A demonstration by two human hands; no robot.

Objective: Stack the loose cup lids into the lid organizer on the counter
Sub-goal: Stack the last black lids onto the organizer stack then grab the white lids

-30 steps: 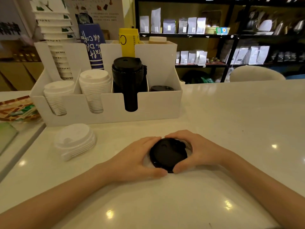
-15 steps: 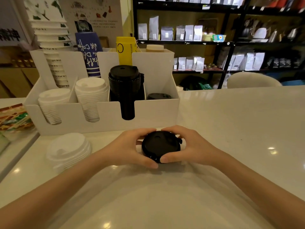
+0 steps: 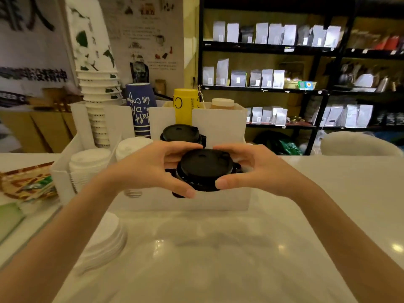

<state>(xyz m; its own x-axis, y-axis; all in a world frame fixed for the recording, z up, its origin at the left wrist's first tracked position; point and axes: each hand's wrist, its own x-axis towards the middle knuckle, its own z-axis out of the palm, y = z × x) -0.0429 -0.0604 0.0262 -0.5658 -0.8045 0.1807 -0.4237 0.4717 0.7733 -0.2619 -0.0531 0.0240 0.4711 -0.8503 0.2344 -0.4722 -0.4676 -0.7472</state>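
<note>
Two hands are clamping a small stack of black lids point(image 3: 204, 169) between them, the left hand point(image 3: 150, 169) cupping one side and the right hand point(image 3: 251, 169) the other, with thumbs pressing on the near rim and fingers curling round the far rim. Gripping from both sides is likely keeping the loose lids lined up as one bundle, so they are not sliding apart in the air.

The bundle is hanging clear of the bench point(image 3: 328, 204), directly in front of the white lid organizer point(image 3: 223, 202) and roughly level with its front wall. Just behind the hands, the tall black lid stack point(image 3: 180, 133) is already sitting in one organizer compartment, and the carried lids seem to be heading there or to the slot at its right; which one I cannot tell, since the hands are hiding the openings.

White lids are filling the compartments further left, the stored white stack point(image 3: 89, 162) being the nearest. A loose pile of white lids point(image 3: 105, 241) is lying on the bench beside the left forearm, well apart from the hands, and looks to be waiting its turn. The picture is slightly blurred, so the number of black lids in the bundle is unclear.
</note>
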